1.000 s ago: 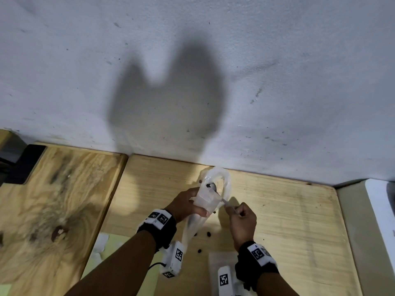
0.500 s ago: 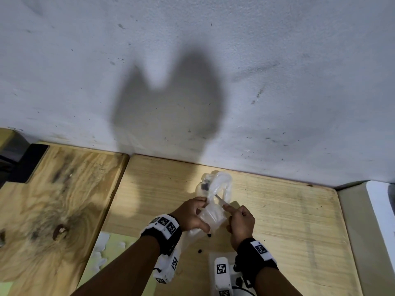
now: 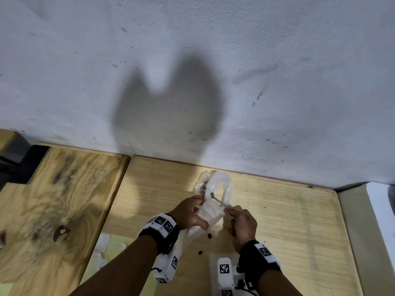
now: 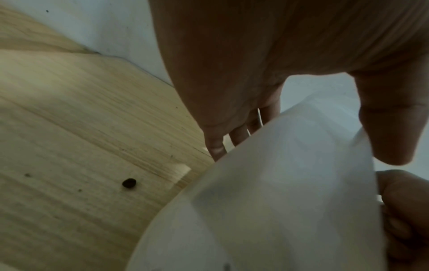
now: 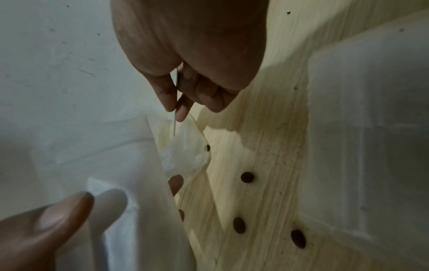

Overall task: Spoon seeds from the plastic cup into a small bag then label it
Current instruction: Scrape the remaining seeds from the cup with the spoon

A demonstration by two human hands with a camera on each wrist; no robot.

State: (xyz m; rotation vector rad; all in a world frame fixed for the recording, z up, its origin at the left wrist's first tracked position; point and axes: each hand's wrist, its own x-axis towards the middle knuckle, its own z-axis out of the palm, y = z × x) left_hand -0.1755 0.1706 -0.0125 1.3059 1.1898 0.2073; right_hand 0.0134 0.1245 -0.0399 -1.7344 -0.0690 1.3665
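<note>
My left hand (image 3: pixel 190 214) grips a translucent plastic cup (image 3: pixel 210 212) together with a clear small bag (image 3: pixel 220 182), whose mouth loops up behind the cup. In the left wrist view the thumb (image 4: pixel 394 119) presses on the cup (image 4: pixel 290 183). My right hand (image 3: pixel 241 225) pinches the thin handle of a spoon (image 3: pixel 219 200); its bowl holds something dark at the bag's mouth. The right wrist view shows my fingertips (image 5: pixel 181 111) on the spoon handle (image 5: pixel 174 124) above the bag (image 5: pixel 183 152). Dark seeds (image 3: pixel 210 236) lie loose on the wooden table (image 3: pixel 288 231).
A grey wall (image 3: pixel 192 82) stands close behind the table. A darker wooden board (image 3: pixel 53 199) adjoins on the left. A green sheet with white pieces (image 3: pixel 106 246) lies at the lower left. A white lidded container (image 5: pixel 371 128) sits beside my right wrist, with several spilled seeds (image 5: pixel 247 177) nearby.
Both hands keep their holds. The cup and bag have dropped slightly nearer the table, and the spoon's bowl has shifted a little at the bag's mouth.
</note>
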